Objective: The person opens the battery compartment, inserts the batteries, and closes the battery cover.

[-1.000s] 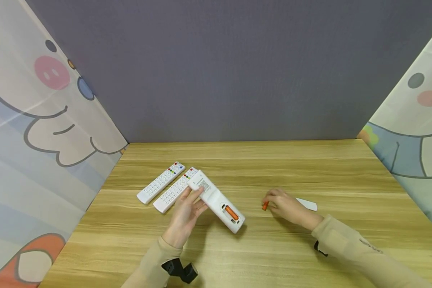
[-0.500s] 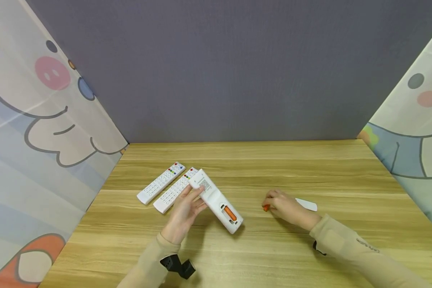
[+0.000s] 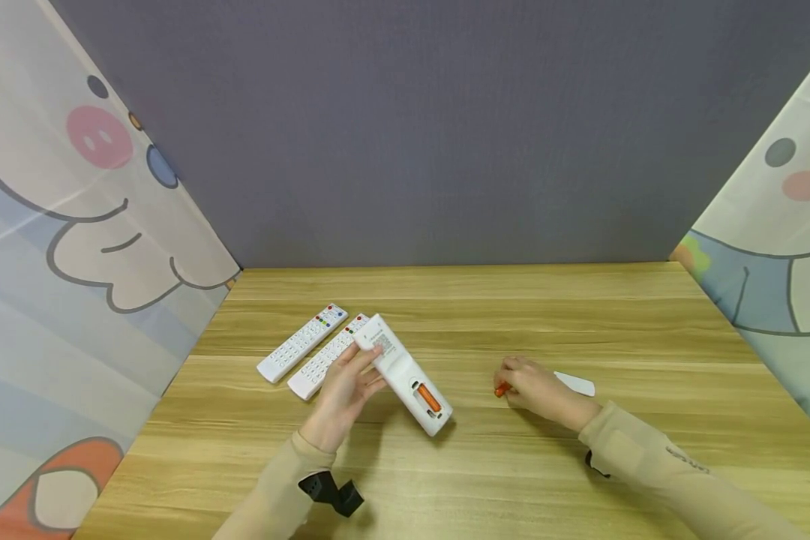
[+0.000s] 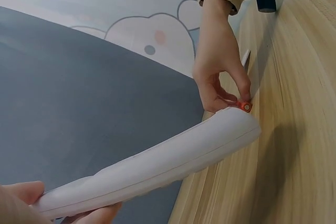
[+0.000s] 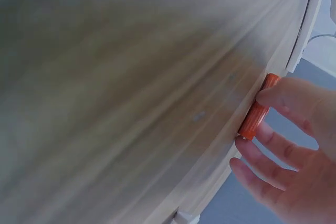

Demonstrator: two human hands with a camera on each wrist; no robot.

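My left hand [image 3: 340, 397] grips a white remote control [image 3: 400, 371] by one end, its back turned up. In the remote's uncovered battery compartment lies one orange battery [image 3: 429, 398], with a bare slot beside it. My right hand [image 3: 533, 386], low over the table, pinches a second orange battery [image 5: 258, 109] between thumb and fingers, close against the wood. Seen from the left wrist, that battery's end [image 4: 246, 107] shows just past the remote's tip. A white battery cover [image 3: 576, 383] lies on the table behind my right hand, partly hidden by it.
Two more white remotes lie button side up at the left, an outer remote [image 3: 301, 343] and an inner remote [image 3: 324, 364] partly covered by the held one. A grey panel [image 3: 445, 135] stands along the back edge of the wooden table [image 3: 499, 480]. Printed curtains hang on both sides.
The held remote has shifted slightly left, along with my left hand. In my right hand the battery has tipped from steep to flatter, while that hand has barely moved.
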